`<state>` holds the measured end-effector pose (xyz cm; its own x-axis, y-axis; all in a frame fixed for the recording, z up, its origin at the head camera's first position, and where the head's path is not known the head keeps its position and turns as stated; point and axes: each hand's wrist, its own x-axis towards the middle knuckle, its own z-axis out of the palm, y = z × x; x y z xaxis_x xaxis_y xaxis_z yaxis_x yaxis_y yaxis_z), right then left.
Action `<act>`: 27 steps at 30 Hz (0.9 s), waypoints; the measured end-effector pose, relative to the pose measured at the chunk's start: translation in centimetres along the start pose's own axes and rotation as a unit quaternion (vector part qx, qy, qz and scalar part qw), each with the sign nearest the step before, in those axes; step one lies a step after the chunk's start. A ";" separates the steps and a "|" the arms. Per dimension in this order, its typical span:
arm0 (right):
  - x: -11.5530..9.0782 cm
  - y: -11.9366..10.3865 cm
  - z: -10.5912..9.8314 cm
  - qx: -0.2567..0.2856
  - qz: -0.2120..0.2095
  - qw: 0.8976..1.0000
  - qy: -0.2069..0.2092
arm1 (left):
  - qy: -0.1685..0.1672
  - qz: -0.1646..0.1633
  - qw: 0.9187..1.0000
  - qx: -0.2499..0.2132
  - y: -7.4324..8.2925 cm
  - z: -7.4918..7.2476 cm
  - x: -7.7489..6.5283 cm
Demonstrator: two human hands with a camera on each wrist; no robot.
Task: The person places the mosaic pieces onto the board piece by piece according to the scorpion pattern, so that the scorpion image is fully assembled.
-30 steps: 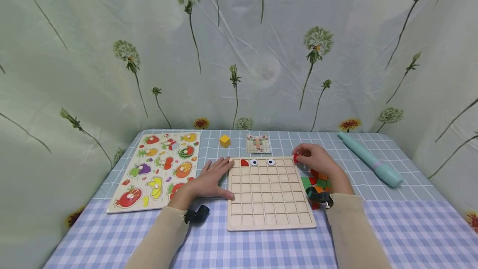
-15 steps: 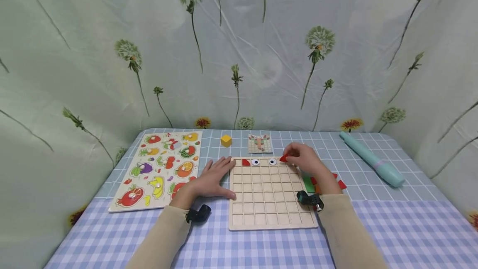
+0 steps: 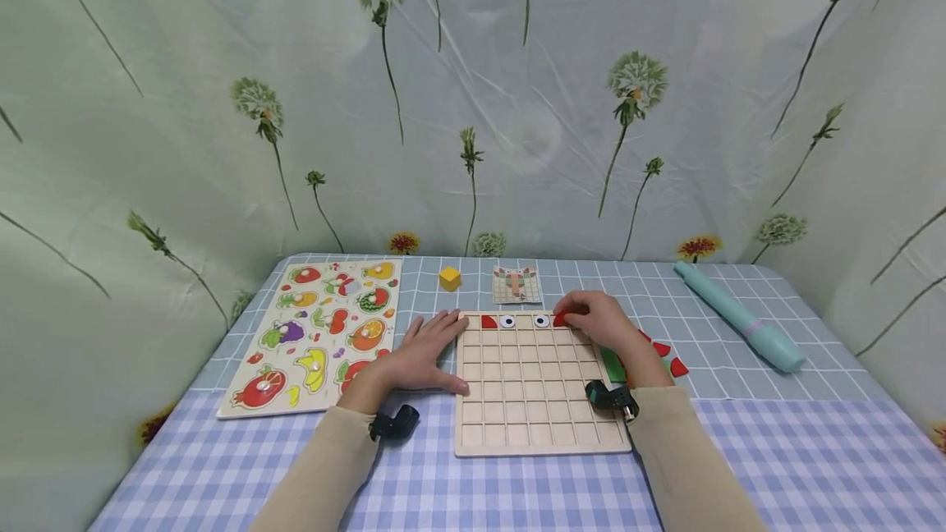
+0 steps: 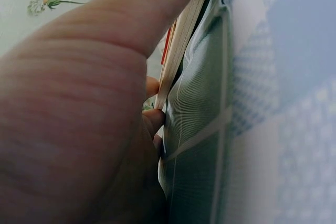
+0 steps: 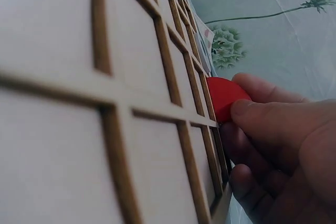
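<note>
A wooden grid board (image 3: 532,392) lies in front of the person. Along its top row sit a red quarter-circle piece (image 3: 489,323) and two eye pieces, the left eye piece (image 3: 507,322) and the right eye piece (image 3: 542,321). The right hand (image 3: 602,321) pinches another red quarter-circle piece (image 5: 223,95) between thumb and finger, at the top row just right of the right eye piece. The left hand (image 3: 424,360) rests with fingers spread at the board's left edge; its thumb and fingertips touch the edge in the left wrist view.
A fruit puzzle board (image 3: 318,335) lies at the left. Behind the grid are a yellow cube (image 3: 449,278) and a pattern card (image 3: 516,285). Loose red pieces (image 3: 677,367) and a green piece (image 3: 613,364) lie by the right forearm. A teal tube (image 3: 739,318) lies at far right.
The right hand has moved left from beyond the board's top right corner, carrying the red quarter-circle piece down to the top row beside the right eye piece. The left hand stays in place.
</note>
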<state>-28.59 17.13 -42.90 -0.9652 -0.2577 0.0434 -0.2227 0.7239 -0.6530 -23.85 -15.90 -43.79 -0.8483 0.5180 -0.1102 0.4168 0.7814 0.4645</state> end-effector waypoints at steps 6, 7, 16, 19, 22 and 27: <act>0.0 0.1 0.1 -0.007 -0.011 1.000 0.002 | -0.001 -0.002 1.000 0.000 0.0 -0.1 0.0; 0.0 0.1 0.1 -0.009 -0.013 1.000 0.003 | -0.002 -0.002 1.000 0.001 0.0 -0.1 0.0; 0.0 0.2 0.1 -0.033 -0.030 0.999 0.000 | 0.000 -0.005 1.000 0.001 -0.1 0.0 0.1; -0.1 0.1 0.0 -0.029 -0.026 0.999 0.004 | 0.001 -0.004 1.000 0.002 -0.1 0.0 0.1; -0.1 0.0 0.0 -0.033 -0.028 0.999 0.008 | 0.004 -0.003 1.000 0.001 -0.1 0.0 0.1; -0.3 -0.1 0.0 -0.040 -0.019 0.999 0.009 | 0.000 0.000 1.000 -0.006 0.0 0.0 0.1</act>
<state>-28.25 17.15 -42.80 -0.9581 -0.2750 0.0799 -0.2680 0.7630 -0.5882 -23.89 -15.85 -43.82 -0.8483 0.5177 -0.1112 0.4124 0.7776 0.4746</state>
